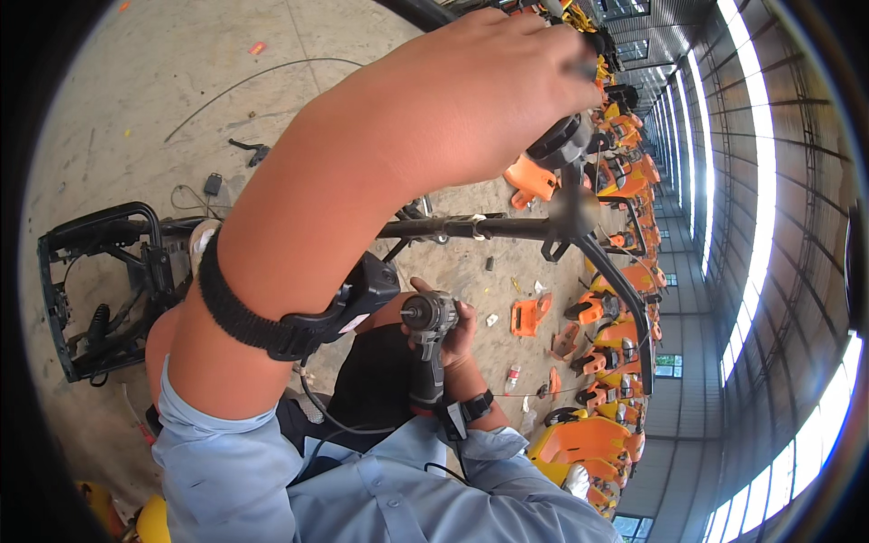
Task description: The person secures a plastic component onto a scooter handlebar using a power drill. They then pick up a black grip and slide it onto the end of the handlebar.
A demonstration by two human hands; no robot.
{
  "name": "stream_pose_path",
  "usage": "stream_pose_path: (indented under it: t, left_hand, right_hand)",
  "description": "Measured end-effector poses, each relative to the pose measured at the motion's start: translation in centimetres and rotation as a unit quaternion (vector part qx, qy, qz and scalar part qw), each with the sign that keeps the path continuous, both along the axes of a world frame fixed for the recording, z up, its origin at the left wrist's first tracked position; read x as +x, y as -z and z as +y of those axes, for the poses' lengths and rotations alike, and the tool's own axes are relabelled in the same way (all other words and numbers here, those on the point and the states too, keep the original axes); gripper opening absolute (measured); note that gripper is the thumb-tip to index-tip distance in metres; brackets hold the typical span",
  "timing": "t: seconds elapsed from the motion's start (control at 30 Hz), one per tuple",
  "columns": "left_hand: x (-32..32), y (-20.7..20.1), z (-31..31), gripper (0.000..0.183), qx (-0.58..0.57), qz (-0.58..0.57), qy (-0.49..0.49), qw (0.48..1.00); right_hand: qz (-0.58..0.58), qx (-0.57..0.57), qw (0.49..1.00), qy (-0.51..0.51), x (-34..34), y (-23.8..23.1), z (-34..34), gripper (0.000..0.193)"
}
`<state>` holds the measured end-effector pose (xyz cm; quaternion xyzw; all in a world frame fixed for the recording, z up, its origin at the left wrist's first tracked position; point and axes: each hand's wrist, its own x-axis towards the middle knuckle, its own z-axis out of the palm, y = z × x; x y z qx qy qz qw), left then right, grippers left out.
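Fingers of the right hand [460,333] are clamped around a grey-and-black cordless drill [430,312], which sits on the wearer's side of the black crossbar [516,227], its chuck showing toward the camera. Across the crossbar, past its right-hand part, the left hand [520,77] reaches out with its fingers bent; I cannot tell whether they are closed on anything (the back of the hand hides most of it). Just beside that hand, also across the crossbar, is a dark round cap [557,140]. Left of the crossbar stands a black metal frame [145,271], while a bent black tube [626,294] curves down from its right end. An orange panel [525,317] lies on the floor on the near side of the crossbar, and a black lever [252,150] lies beyond it. Yellow-and-orange vehicles [588,439] are lined up to the right of the crossbar.
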<state>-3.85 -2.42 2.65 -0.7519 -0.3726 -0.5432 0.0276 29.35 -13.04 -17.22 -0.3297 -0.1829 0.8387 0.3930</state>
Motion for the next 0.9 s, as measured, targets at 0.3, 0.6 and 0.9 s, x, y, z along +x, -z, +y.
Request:
stream_pose_path:
  t: [0.3,0.6,0.9]
  left_hand:
    - [-1.2,-0.4,-0.2,0.045,-0.045,-0.019,0.013,0.999]
    - [-1.2,-0.3,0.2,0.036,-0.071,-0.009,0.018,0.997]
    - [0.0,0.0,0.5,0.019,-0.054,-0.027,-0.022,0.998]
  right_hand:
    - [-0.019,0.024,0.999,0.013,1.3,0.0,-0.2,0.096]
    - [-0.031,0.018,0.999,0.027,1.0,-0.3,-0.3,0.093]
    - [-0.038,0.013,0.999,0.021,1.1,0.0,-0.2,0.092]
